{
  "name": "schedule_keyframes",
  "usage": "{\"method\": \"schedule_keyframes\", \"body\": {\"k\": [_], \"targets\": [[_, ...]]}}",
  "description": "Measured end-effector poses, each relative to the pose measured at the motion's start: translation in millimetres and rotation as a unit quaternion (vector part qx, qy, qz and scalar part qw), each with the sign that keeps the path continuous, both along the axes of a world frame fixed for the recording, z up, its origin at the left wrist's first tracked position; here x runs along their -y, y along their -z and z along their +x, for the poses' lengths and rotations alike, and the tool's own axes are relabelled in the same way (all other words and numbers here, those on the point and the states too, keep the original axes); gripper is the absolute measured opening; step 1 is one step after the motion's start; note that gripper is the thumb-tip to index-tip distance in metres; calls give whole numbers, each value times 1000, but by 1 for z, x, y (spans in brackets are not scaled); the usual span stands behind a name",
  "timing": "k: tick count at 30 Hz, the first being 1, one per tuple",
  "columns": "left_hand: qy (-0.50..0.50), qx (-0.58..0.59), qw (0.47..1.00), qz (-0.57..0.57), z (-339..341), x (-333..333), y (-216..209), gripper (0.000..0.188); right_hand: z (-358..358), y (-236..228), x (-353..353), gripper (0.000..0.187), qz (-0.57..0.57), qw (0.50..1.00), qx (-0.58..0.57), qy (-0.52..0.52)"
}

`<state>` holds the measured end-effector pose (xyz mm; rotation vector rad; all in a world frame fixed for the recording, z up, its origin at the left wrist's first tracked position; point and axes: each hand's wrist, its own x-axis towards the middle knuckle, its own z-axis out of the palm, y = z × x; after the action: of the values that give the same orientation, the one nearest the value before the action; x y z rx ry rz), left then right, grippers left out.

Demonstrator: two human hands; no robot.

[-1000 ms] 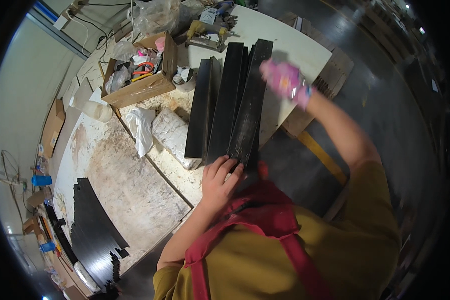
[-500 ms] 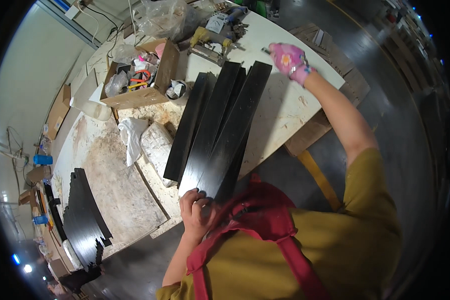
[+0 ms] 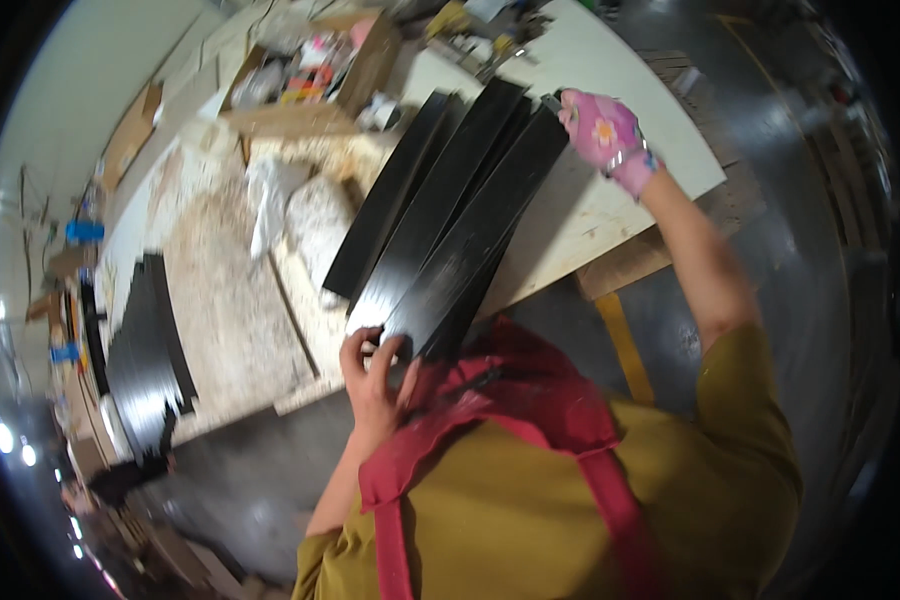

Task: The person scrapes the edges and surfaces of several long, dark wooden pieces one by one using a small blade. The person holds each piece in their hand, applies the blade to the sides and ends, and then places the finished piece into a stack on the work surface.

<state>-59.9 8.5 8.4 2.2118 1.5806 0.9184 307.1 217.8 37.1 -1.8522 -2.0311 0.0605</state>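
Note:
Several long black strips (image 3: 485, 215) lie fanned out on a worktable, overlapping one another. Bare, with its fingers bent, my left hand (image 3: 374, 385) grips the near end of the front strip. My right hand (image 3: 606, 132) wears a pink glove with a flower on its back. Its fingers are closed on a small flat metal piece (image 3: 551, 103), which meets the far end of that same strip. Most of the metal piece is hidden by the glove, so its kind is unclear.
A cardboard box (image 3: 305, 122) of odds and ends stands at the back, with a yellow nail gun (image 3: 452, 22) to its right. Left of the strips lies a white wrapped bundle (image 3: 319, 225). More black strips (image 3: 148, 350) are stacked at the far left.
My right hand has brought the metal piece from beside the strips to the front strip's far end. My left hand stays at the near end, its fingers slightly more spread. The view has shifted.

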Motion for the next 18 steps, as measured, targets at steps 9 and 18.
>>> {"method": "schedule_keyframes", "body": {"k": [9,18], "targets": [[-82,120,988,44,-2,5,16,101,-112,-11,80,15,-99,976,-21,-192],[-95,198,973,65,-4,6,37,107,-195,-17,137,7,-123,929,-2,-349]]}}
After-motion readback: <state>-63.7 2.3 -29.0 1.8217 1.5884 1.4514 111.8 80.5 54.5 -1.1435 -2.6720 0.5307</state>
